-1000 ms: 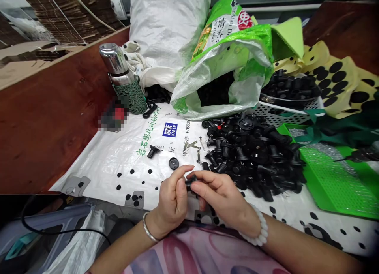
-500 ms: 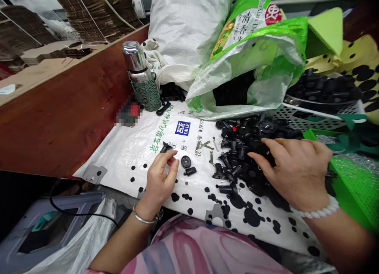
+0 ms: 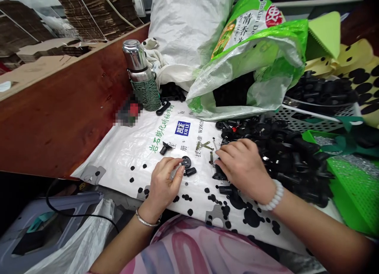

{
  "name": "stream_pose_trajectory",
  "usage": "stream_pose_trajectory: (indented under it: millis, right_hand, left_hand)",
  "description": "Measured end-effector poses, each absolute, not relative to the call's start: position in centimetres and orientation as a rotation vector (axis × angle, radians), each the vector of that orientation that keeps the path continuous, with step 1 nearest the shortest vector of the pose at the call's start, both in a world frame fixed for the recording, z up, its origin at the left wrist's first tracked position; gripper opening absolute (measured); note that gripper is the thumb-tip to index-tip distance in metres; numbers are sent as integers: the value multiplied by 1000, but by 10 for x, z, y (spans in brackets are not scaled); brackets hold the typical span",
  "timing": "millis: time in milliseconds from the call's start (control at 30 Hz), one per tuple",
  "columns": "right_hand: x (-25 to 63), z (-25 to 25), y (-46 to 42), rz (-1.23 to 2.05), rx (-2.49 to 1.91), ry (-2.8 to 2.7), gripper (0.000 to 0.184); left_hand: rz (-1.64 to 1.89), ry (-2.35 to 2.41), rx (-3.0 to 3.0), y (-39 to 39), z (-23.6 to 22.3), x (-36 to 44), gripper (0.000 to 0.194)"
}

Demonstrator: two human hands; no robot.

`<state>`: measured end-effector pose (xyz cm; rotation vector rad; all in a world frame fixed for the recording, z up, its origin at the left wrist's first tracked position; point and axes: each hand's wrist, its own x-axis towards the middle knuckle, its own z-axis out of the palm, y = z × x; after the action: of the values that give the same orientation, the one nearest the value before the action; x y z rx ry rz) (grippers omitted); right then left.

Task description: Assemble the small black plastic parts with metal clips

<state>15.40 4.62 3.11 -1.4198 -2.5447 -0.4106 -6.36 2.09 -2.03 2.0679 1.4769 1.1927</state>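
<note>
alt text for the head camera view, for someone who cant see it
Two bare hands work over a white printed sheet: the left hand beside a small black disc, the right hand at a pile of black plastic parts. Behind stand a metal flask and an open green bag.

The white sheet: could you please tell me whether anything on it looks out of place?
A small red piece looks odd by colour among the heaped black parts; loose metal strips lie beside them. Nothing looks clearly broken.

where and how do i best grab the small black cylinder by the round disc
Probably by the right half of the small black cylinder, from above, pinching across its rounded sides: it lies on its side, roughly left to right, with the round disc close to its left end.
</note>
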Motion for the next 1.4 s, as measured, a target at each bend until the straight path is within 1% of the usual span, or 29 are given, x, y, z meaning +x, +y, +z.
stream_pose_trajectory:
  millis: [167,367,567,800,933,1167,1233,1400]
  right_hand:
    - [134,21,65,-355,-1558,-2747,27]
    - [129,15,80,-296,-1613,-2781,18]
    - [126,12,84,-247,-1668,-2774,21]
    - [126,12,80,-193,-1705,-2750,19]
    - [122,14,79,-149,-1705,-2744,23]
    - [129,16,79,-75,-1673,-2706,18]
    - [131,18,78,-55,-1669,-2689,18]
    - [134,23,73,24,-1637,-2637,18]
  left_hand:
    - [1209,1493,2059,23,-25,-64,17]
    - [1185,1487,2110,22,-25,-63,17]
    - [1174,1499,2158,22,-25,-63,17]
    - [1156,1513,2157,22,-25,-63,17]
    - [1135,1458,2279,21,-23,-60,21]
    - [958,1338,2462,20,-21,-59,33]
    - [919,1333,2481,21,-23,-59,32]
    - [880,1377,2478,22,-25,-58,20]
